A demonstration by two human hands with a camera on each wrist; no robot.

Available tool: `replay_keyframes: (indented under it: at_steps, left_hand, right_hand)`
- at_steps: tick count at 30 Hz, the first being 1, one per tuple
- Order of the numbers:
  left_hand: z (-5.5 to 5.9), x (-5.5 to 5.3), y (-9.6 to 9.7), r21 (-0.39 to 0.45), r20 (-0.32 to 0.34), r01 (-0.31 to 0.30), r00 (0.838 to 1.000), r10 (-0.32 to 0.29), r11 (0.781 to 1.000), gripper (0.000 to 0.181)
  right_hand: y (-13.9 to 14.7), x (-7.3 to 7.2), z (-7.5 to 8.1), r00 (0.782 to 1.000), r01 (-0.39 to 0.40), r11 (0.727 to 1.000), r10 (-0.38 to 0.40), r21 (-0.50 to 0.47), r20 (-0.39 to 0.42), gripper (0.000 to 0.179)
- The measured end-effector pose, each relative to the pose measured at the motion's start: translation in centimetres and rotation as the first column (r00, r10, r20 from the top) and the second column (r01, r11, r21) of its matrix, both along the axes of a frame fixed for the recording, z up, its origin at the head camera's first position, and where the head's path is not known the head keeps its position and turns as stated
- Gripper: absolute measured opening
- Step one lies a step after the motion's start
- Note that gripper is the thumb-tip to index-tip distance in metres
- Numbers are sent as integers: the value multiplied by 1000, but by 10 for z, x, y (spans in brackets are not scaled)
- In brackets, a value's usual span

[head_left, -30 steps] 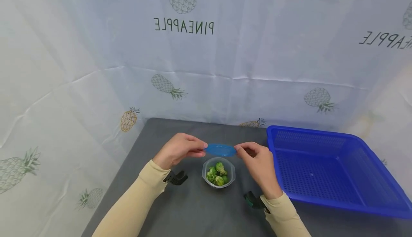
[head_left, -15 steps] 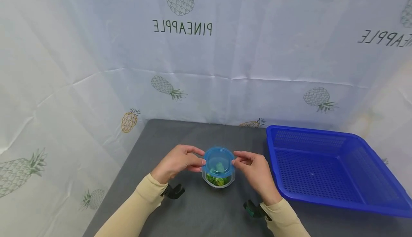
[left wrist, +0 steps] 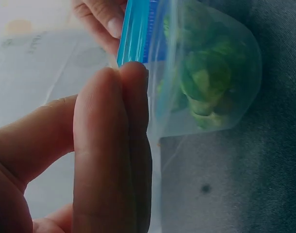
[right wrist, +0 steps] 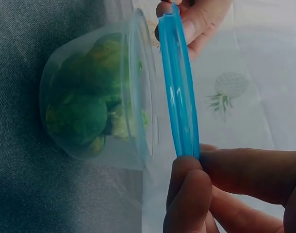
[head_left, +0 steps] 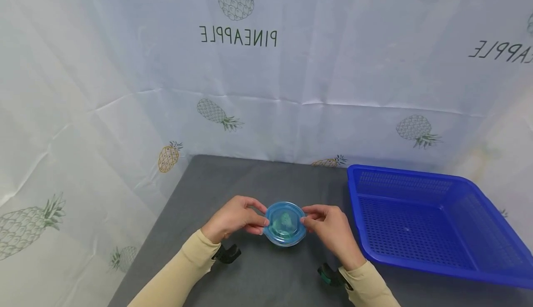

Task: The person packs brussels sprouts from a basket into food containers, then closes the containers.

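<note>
A round translucent blue lid (head_left: 285, 221) is held level just above a clear plastic container (right wrist: 94, 97); the right wrist view shows a narrow gap between lid and rim. Several Brussels sprouts (right wrist: 77, 119) lie inside the container, seen dimly through the lid from above. My left hand (head_left: 239, 218) pinches the lid's left edge between thumb and fingers. On the opposite edge, my right hand (head_left: 331, 228) pinches the lid the same way. Both wrist views show the container standing on the grey table, with neither hand gripping it.
A large blue plastic basket (head_left: 412, 258) with perforated walls stands to the right, close to my right hand. The grey table (head_left: 250, 279) ends at a white curtain (head_left: 333, 71) printed with pineapples, behind and at the left.
Both hands have brought the blue lid down and nearer, from behind and above the container to directly over it. The lid has tipped from edge-on to flat. The container stays put.
</note>
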State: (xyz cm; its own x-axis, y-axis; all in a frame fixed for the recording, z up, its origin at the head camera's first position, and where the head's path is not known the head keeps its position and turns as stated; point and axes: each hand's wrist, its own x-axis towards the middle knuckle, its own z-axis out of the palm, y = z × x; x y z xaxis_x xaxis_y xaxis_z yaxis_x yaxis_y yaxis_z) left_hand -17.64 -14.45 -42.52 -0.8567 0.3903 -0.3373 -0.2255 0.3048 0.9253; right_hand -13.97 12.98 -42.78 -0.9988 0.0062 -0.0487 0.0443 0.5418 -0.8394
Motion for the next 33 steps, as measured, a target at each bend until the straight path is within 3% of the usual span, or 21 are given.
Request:
replay_keyframes:
  at_steps: [13,22,33]
  left_hand:
    - [-7,-1,5,-36,-1,-26,1000,26,999,37]
    - [-2,-3,2,-45,17,-27,999,28,999,44]
    - [-11,-7,2,-39,22,16,1000,-15,999,32]
  right_hand:
    - [1,-4,-11,1000,-8,999,7,35,25,23]
    - [2,-7,-15,998,-3,999,0,49,55,25]
    - [0,-6,-19,986,-2,995,19,-103,167,23]
